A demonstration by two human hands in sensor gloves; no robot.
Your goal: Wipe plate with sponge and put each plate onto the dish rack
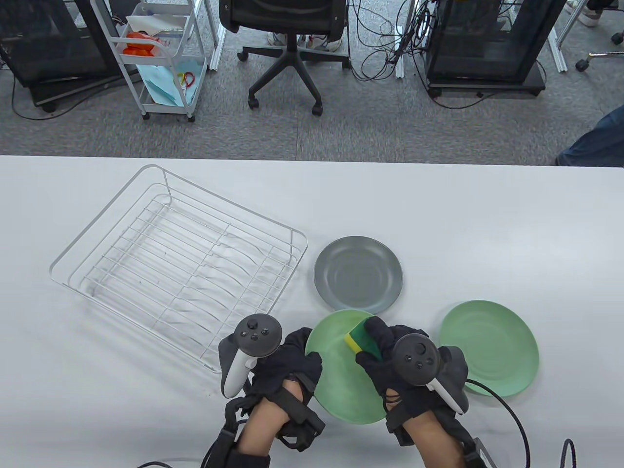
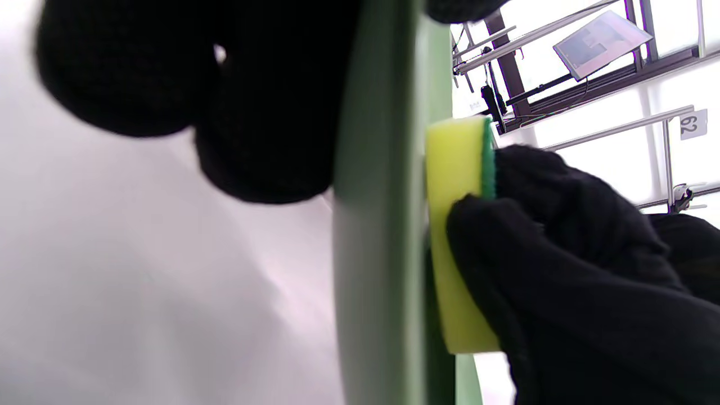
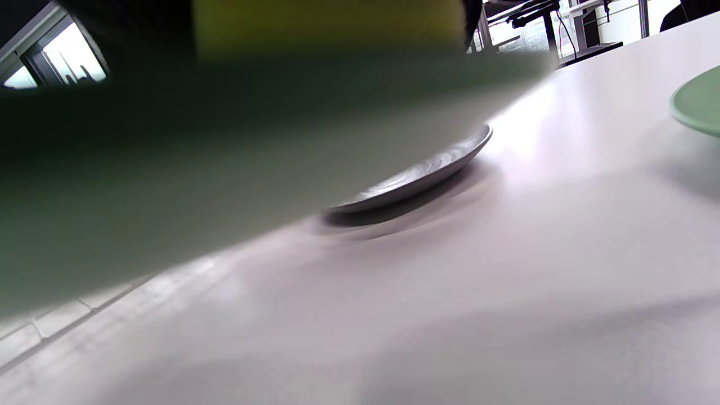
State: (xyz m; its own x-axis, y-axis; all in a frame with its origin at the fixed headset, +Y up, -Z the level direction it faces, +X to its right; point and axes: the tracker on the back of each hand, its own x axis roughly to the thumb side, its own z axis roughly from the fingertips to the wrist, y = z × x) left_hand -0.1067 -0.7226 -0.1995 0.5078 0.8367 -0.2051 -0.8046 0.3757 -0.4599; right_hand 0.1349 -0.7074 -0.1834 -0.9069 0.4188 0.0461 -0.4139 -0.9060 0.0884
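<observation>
My left hand (image 1: 297,358) grips the left rim of a green plate (image 1: 341,378), held off the table near the front edge. My right hand (image 1: 385,348) holds a yellow and green sponge (image 1: 363,339) and presses it on that plate's upper face. In the left wrist view the plate (image 2: 382,236) stands edge-on, with the sponge (image 2: 455,236) flat against it and my left fingers (image 2: 264,112) behind it. A grey plate (image 1: 358,274) lies just beyond. A second green plate (image 1: 489,346) lies to the right. The white wire dish rack (image 1: 180,263) stands empty at the left.
The grey plate (image 3: 416,174) and the second green plate's rim (image 3: 697,104) show in the right wrist view, under the blurred held plate (image 3: 169,163). Past the table's far edge stand an office chair (image 1: 287,39), a white cart (image 1: 161,58) and black racks. Cables trail from my wrists.
</observation>
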